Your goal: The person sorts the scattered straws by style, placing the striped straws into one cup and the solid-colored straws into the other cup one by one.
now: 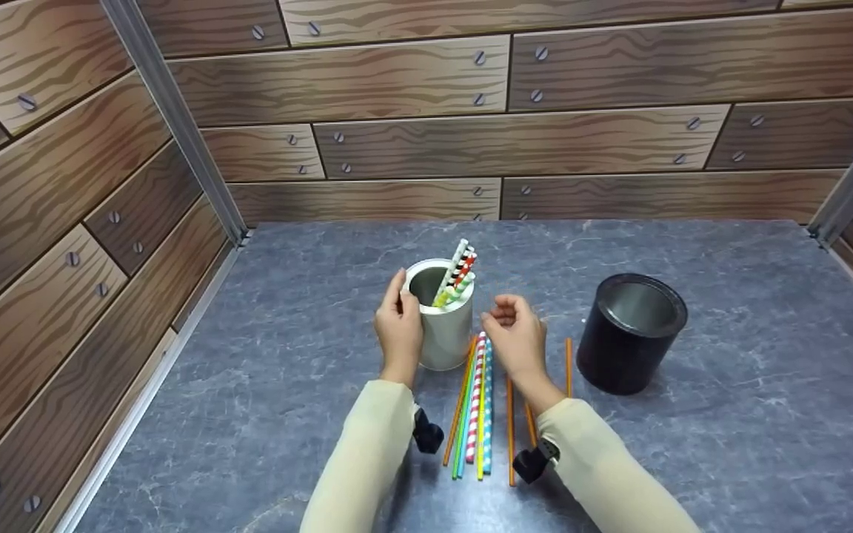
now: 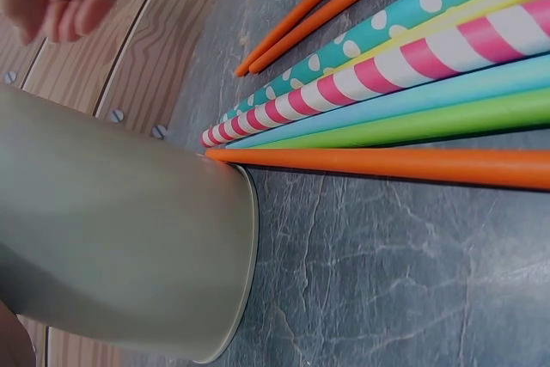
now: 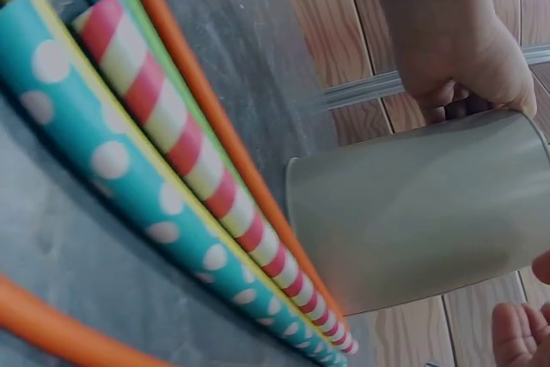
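A light grey can [image 1: 444, 340] stands upright, with several patterned paper straws [image 1: 462, 268] leaning in its mouth. My left hand [image 1: 400, 337] grips the can at its left side, near the rim. Just right of the can, my right hand [image 1: 521, 342] hovers with loosely curled fingers and nothing visible between them. Below it on the table lies a bunch of straws: a pink-and-white striped straw [image 2: 378, 75], a teal dotted straw [image 2: 344, 51], a yellow one, a light blue one, a green straw [image 2: 464, 122] and an orange straw [image 2: 412, 162].
A black can [image 1: 623, 355] stands upright to the right of my right hand. Several separate orange straws [image 1: 510, 437] lie under and beside the right forearm. The grey marbled table [image 1: 308, 311] is bounded by wood-patterned walls [image 1: 412, 148] at the back and sides.
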Demonstrator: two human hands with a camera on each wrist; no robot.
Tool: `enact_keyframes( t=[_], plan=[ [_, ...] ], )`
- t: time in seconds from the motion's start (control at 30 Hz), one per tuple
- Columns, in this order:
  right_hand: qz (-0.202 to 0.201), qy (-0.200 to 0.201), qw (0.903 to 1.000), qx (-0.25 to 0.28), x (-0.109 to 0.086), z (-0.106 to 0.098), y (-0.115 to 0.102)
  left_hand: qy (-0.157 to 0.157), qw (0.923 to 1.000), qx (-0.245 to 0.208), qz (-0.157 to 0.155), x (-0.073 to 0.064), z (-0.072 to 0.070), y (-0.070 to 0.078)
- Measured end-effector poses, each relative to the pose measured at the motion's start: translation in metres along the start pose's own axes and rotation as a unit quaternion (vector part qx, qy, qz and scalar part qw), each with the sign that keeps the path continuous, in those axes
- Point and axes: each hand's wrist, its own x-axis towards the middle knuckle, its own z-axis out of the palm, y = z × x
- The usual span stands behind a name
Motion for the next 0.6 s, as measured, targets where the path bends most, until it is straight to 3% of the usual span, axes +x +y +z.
enact_keyframes(
  t=[0.3,0.6],
  plan=[
    [0.062,-0.077,0.9902,-0.099,-0.009,-0.003,0.019,-0.004,1.0000,-0.005,-0.006,-0.001,0.000,0.000],
    [0.053,-0.133,0.9763,-0.163,-0.015,-0.009,0.035,0.003,1.0000,-0.007,0.001,0.000,0.000,-0.001]
  ],
)
